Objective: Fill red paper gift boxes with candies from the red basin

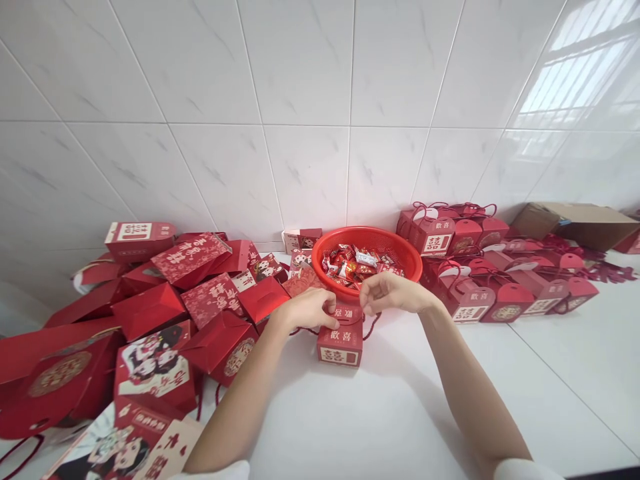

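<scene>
A small red gift box (340, 347) with pale Chinese characters stands on the white counter before me, its top flaps folded over. My left hand (313, 309) is closed on the box's upper left side, the thumb lying on the top flap. At the upper right edge of the box, my right hand (391, 293) has its fingers curled and pinched together; what they hold, if anything, is hidden. A dark red cord (371, 327) loops out below the right fingers, and another stretch of cord shows left of the box. Right behind it sits a red plastic basket (320, 250) of wrapped sweets (350, 263).
Many unfilled-looking red boxes (210, 297) lie heaped on the left. Rows of closed red boxes with cord handles (465, 300) stand at the right. Farther right are a brown cardboard box (575, 223) and loose dark red cords (607, 270). A tiled wall (305, 160) rises behind.
</scene>
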Motion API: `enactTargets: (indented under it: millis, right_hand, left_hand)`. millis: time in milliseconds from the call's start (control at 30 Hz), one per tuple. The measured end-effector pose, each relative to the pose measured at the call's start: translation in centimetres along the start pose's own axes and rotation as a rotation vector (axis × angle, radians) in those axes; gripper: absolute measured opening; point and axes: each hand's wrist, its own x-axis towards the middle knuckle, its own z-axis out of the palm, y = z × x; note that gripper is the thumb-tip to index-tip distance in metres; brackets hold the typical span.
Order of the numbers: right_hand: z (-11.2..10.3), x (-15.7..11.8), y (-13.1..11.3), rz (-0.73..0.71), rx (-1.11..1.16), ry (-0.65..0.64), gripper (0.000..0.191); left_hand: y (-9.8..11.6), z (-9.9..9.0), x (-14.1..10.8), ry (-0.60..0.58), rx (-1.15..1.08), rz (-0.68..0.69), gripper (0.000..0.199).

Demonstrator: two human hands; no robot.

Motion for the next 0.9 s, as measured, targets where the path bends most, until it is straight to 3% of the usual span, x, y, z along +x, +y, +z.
enactTargets:
  millis: [100,200,300,400,567,733,900]
  right_hand:
    - [0.3,-0.1,-0.5,-0.073,0.176,0.098,0.028]
    - [0.6,0.2,-0.4,-0.056,0.28,0.081,0.039]
    - [0.6,0.3,-0.2,-0.053,0.317,0.054,0.047]
    - [0.7,0.1,-0.5,-0.065,0.318,0.05,0.048]
    - [1.3,-0.6,-1.7,-0.064,0.287,0.104,0.046]
    - [2.6,-1.0,-2.4,-0.078,0.188,0.251,0.05]
    - [4.0,-0.7,-2.3,-0.166,0.108,0.377,0.035]
  left_hand:
    - [0.3,0.0,-0.3,0.006,-0.02,-0.025,0.023]
    - [0.5,-0.1,-0.5,0.016,-0.023,-0.051,0.02]
    - [0.7,-0.5,-1.0,0.092,-0.059,0.058,0.019]
    - [1.3,-1.1,-1.9,0.162,-0.307,0.2,0.028]
    - [2.8,-1.5,-3.8,0.096,-0.819,0.353,0.04]
    - [3.5,-0.9,-4.0,0.045,-0.918,0.42,0.052]
    - [3.8,0.0,-3.8,-0.007,-0.964,0.546,0.055]
